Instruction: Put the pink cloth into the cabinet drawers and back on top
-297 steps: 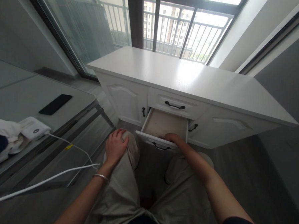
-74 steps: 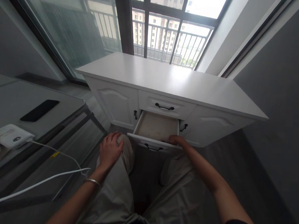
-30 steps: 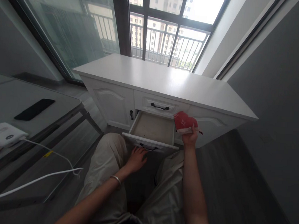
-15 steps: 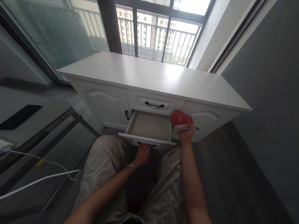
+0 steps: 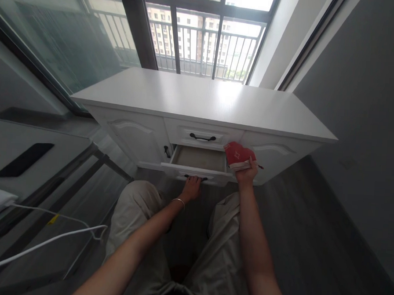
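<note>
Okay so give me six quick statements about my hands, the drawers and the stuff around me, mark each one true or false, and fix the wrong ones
1. The right hand holds a red pouch. True.
2. The left hand is on the handle of the lower drawer. True.
3. The lower drawer is fully shut. False: it is partly open.
4. The upper drawer of the white cabinet is closed. True.
5. The black phone lies on top of the white cabinet. False: it lies on the table at the left.
6. The silver bangle is on the right wrist. False: it is on the left one.
</note>
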Available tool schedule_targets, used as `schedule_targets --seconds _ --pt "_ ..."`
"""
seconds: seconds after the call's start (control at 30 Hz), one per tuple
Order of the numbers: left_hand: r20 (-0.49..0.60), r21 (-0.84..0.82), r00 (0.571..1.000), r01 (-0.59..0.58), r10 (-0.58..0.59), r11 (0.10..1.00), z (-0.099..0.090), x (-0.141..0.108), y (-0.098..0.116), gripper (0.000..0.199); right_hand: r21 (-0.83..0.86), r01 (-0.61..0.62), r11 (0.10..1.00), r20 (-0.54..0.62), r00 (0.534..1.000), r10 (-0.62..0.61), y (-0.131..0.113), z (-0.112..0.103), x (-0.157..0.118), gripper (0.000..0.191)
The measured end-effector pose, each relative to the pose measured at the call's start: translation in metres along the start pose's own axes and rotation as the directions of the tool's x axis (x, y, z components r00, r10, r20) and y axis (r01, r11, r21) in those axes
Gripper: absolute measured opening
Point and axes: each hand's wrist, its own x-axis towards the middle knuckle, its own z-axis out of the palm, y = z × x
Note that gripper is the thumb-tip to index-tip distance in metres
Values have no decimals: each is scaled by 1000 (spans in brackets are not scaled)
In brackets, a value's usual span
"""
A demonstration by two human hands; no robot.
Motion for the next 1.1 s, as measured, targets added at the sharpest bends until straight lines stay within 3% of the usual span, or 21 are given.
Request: schedule_targets --seconds 0.3,0.6,1.1 --pt "45 52 998 -35 33 998 -19 69 -23 59 30 30 999 -29 999 -29 1 -3 4 29" --pt "72 93 997 -2 -5 996 -39 130 -25 70 53 71 996 -85 994 -67 3 -16 13 22" --pt "92 69 995 32 -38 997 -49 135 -18 64 13 43 999 -69 997 -42 14 -13 11 17"
